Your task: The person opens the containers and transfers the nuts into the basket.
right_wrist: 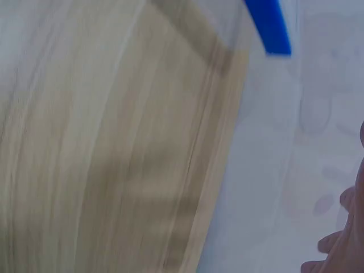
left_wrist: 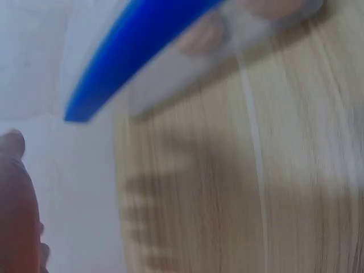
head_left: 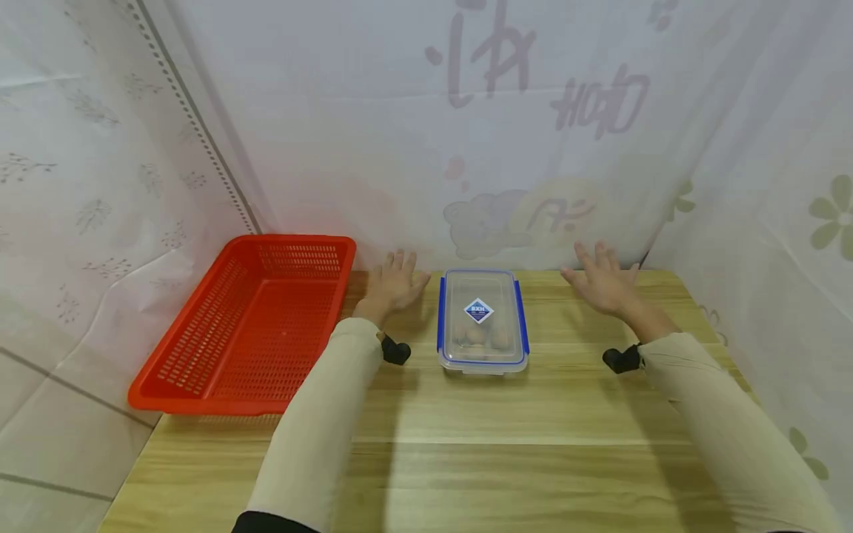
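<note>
A clear food storage box (head_left: 483, 348) with blue side clips and a lid with a blue diamond label stands between my hands. Several round, brownish things show through its front half; their kind is unclear. My left hand (head_left: 393, 285) is spread with straight fingers, left of the box and apart from it. To the right of the box, also apart, my right hand (head_left: 605, 285) has its fingers spread and holds nothing. The left wrist view shows a blurred blue clip (left_wrist: 136, 51) of the box, and the right wrist view another blue clip (right_wrist: 269, 25).
A red plastic basket (head_left: 266, 403) with slotted walls stands at the left of the wooden table (head_left: 506, 474), near my left forearm. A white printed cloth (head_left: 373, 148) hangs behind the table's back edge and along both sides.
</note>
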{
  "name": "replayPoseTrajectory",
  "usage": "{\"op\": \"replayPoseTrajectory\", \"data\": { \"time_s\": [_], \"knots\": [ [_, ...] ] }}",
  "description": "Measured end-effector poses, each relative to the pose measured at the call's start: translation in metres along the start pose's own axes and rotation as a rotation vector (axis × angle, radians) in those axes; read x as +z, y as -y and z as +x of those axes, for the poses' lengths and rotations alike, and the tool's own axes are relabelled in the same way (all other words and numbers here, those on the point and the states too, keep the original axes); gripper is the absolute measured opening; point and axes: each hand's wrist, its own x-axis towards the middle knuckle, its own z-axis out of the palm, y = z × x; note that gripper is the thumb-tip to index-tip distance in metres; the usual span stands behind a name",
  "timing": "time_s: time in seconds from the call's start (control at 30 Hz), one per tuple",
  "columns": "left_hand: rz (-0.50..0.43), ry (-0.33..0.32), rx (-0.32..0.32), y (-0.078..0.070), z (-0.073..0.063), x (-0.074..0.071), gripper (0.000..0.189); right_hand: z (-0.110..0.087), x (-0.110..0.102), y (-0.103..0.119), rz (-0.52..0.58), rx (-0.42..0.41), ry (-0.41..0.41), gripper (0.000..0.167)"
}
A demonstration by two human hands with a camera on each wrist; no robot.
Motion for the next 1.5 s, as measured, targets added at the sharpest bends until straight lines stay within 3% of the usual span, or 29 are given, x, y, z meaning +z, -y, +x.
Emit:
{"op": "replayPoseTrajectory", "data": {
  "time_s": [0.2, 0.47, 0.57, 0.73, 0.9, 1.1, 1.33, 1.5],
  "knots": [
    [-0.144, -0.002, 0.056, -0.007, -0.009, 0.008, 0.075, -0.009, 0.019, 0.017, 0.117, -0.078, -0.018, 0.084],
    [-0.391, -0.035, 0.123, -0.019, -0.023, 0.026, 0.068, -0.019, 0.052, 0.044, 0.406, -0.178, -0.023, 0.073],
    [-0.485, -0.049, 0.113, -0.025, -0.028, 0.035, 0.067, -0.021, 0.066, 0.053, 0.477, -0.142, -0.037, 0.074],
    [-0.7, -0.061, 0.092, -0.036, -0.034, 0.047, 0.06, -0.026, 0.084, 0.067, 0.665, -0.015, -0.025, 0.078],
    [-0.874, -0.1, -0.002, -0.044, -0.037, 0.057, 0.053, -0.025, 0.101, 0.076, 0.751, 0.067, -0.023, 0.077],
    [-0.889, -0.147, -0.086, -0.049, -0.039, 0.069, 0.052, -0.022, 0.116, 0.083, 0.725, 0.118, -0.089, 0.074],
    [-0.894, -0.199, -0.1, -0.053, -0.04, 0.082, 0.051, -0.022, 0.124, 0.085, 0.75, 0.141, -0.132, 0.069],
    [-0.909, -0.2, -0.1, -0.053, -0.04, 0.084, 0.052, -0.02, 0.126, 0.083, 0.769, 0.125, -0.134, 0.064]
  ]
}}
